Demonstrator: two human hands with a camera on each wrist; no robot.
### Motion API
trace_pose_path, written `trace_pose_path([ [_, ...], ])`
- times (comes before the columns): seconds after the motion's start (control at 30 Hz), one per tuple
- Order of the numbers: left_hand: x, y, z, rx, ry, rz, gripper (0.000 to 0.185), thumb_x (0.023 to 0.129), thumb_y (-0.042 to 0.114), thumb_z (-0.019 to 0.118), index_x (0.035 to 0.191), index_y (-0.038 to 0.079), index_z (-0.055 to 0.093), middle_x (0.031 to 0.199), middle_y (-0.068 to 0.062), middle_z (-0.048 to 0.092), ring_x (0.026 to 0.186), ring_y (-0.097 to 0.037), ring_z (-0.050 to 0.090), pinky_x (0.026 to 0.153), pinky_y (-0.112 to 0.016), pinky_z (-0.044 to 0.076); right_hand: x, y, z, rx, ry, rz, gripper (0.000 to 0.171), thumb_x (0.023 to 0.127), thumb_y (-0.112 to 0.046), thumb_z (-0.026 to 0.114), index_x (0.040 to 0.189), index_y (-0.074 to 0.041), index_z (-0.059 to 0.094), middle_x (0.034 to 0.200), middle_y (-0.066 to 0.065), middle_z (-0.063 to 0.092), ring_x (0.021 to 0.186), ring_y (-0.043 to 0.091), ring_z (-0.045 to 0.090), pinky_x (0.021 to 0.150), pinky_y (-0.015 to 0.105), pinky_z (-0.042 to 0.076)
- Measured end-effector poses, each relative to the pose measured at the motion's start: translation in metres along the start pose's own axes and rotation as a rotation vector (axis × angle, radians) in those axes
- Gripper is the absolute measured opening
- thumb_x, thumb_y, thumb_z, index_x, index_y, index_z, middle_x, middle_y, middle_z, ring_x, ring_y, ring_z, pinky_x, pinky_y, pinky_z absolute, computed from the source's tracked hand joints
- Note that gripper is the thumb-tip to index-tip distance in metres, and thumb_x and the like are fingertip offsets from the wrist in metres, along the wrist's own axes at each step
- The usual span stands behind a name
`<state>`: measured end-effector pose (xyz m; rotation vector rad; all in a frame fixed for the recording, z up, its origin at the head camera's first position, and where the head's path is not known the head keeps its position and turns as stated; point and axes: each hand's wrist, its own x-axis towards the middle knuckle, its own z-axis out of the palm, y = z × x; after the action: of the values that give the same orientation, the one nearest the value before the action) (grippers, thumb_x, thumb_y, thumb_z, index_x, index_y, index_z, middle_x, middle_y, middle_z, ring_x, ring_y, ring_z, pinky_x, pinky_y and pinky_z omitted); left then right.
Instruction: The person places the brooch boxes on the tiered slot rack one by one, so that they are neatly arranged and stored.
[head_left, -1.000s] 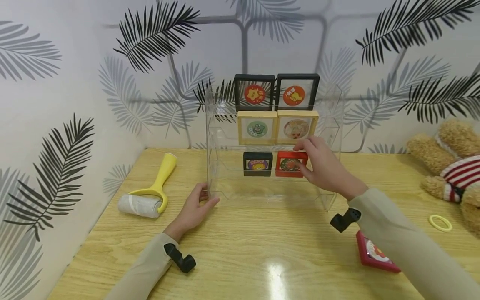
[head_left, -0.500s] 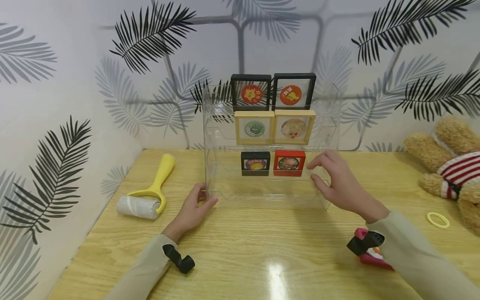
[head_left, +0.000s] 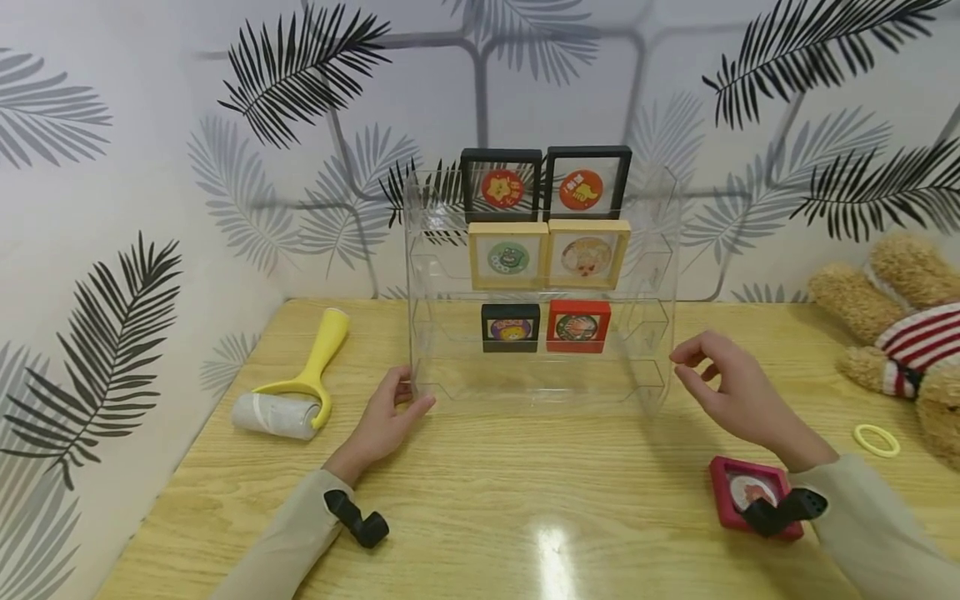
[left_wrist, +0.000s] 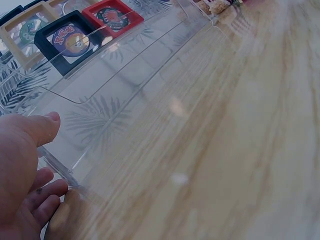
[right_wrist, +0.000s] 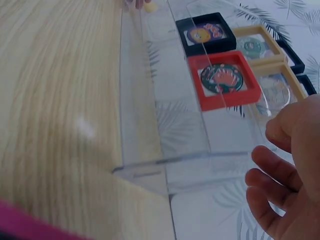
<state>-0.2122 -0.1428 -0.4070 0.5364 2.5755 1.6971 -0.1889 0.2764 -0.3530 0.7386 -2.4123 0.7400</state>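
Note:
A clear acrylic tiered display rack (head_left: pixel 540 379) stands on the table. My left hand (head_left: pixel 382 425) grips its lower left edge, with the thumb in front and the fingers curled behind the side panel. On the low tier sit a small black frame (head_left: pixel 510 328) and a red frame (head_left: pixel 578 327), side by side. Two cream frames (head_left: pixel 508 257) stand above them, and two larger black frames (head_left: pixel 502 185) at the top. My right hand (head_left: pixel 738 396) hovers just beyond the rack's right side, fingers loosely bent, holding nothing. Below it a pink frame (head_left: pixel 738 479) lies flat, partly covered by the wrist camera.
Left of the rack lies a lint roller (head_left: pixel 322 350) with a yellow handle. At the far right are a yellow ring (head_left: pixel 857 435) and a teddy bear (head_left: pixel 930 333) in a striped top. A leaf-patterned wall (head_left: pixel 555 100) rises close behind the rack.
My right hand has let go of the red frame and moved right, out past the rack's side. The red frame stays on its tier. My left hand has kept its place.

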Motion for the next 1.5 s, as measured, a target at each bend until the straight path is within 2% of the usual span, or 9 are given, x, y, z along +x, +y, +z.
trace_pose_path([
  [0.4,-0.001,-0.001,0.000,0.017,-0.001,-0.015,0.046,0.092,0.009,0.055,0.128,-0.012,0.035,0.126,-0.031,0.042,0.116,-0.039,0.046,0.101,-0.051,0.037,-0.043,0.021,-0.003,0.040,-0.205,0.146,0.010,0.087,-0.003,0.061,0.094,-0.010,0.060,0.084,0.002,0.061,0.076,-0.004,0.050,0.056,0.020,0.045],
  [0.63,0.000,0.000,0.000,0.015,-0.007,-0.016,0.048,0.092,0.009,0.055,0.129,-0.012,0.034,0.127,-0.031,0.042,0.117,-0.039,0.046,0.102,-0.050,0.037,-0.061,0.026,-0.008,0.063,-0.240,0.193,0.013,0.087,-0.003,0.061,0.097,-0.010,0.065,0.089,0.004,0.063,0.069,-0.003,0.048,0.052,0.020,0.043],
  [0.77,0.000,0.000,-0.001,0.011,-0.003,-0.015,0.048,0.092,0.009,0.055,0.129,-0.012,0.034,0.127,-0.031,0.041,0.117,-0.040,0.045,0.102,-0.051,0.037,-0.068,0.032,-0.011,0.064,-0.273,0.216,0.014,0.087,-0.006,0.062,0.100,-0.010,0.066,0.089,0.002,0.064,0.068,-0.003,0.049,0.052,0.020,0.044],
  [0.93,0.000,0.001,-0.001,0.010,-0.005,-0.019,0.048,0.092,0.009,0.055,0.129,-0.013,0.034,0.127,-0.031,0.041,0.118,-0.041,0.045,0.102,-0.051,0.036,-0.075,0.037,-0.014,0.150,-0.352,0.255,0.016,0.087,-0.010,0.063,0.103,-0.008,0.065,0.083,-0.003,0.064,0.070,-0.001,0.053,0.054,0.021,0.047],
  [1.1,0.000,0.001,-0.001,0.011,-0.007,-0.028,0.047,0.092,0.009,0.055,0.128,-0.012,0.034,0.128,-0.031,0.041,0.118,-0.040,0.045,0.103,-0.050,0.036,-0.082,0.041,-0.013,0.212,-0.393,0.240,0.018,0.086,-0.007,0.063,0.104,-0.006,0.064,0.083,-0.007,0.064,0.071,-0.002,0.055,0.056,0.020,0.047],
  [1.3,0.000,0.003,0.000,0.009,-0.008,-0.025,0.047,0.092,0.009,0.055,0.129,-0.012,0.034,0.128,-0.031,0.041,0.118,-0.040,0.045,0.103,-0.051,0.036,-0.086,0.045,-0.015,0.225,-0.440,0.274,0.014,0.089,-0.010,0.060,0.102,-0.008,0.065,0.090,-0.005,0.065,0.076,-0.005,0.055,0.059,0.019,0.047],
  [1.5,0.000,0.002,0.000,0.015,-0.014,-0.031,0.047,0.092,0.010,0.055,0.129,-0.012,0.033,0.128,-0.031,0.041,0.118,-0.039,0.044,0.103,-0.051,0.035,-0.090,0.047,-0.014,0.287,-0.459,0.293,0.008,0.091,-0.009,0.057,0.095,-0.011,0.064,0.084,-0.008,0.062,0.071,-0.002,0.054,0.057,0.019,0.046],
])
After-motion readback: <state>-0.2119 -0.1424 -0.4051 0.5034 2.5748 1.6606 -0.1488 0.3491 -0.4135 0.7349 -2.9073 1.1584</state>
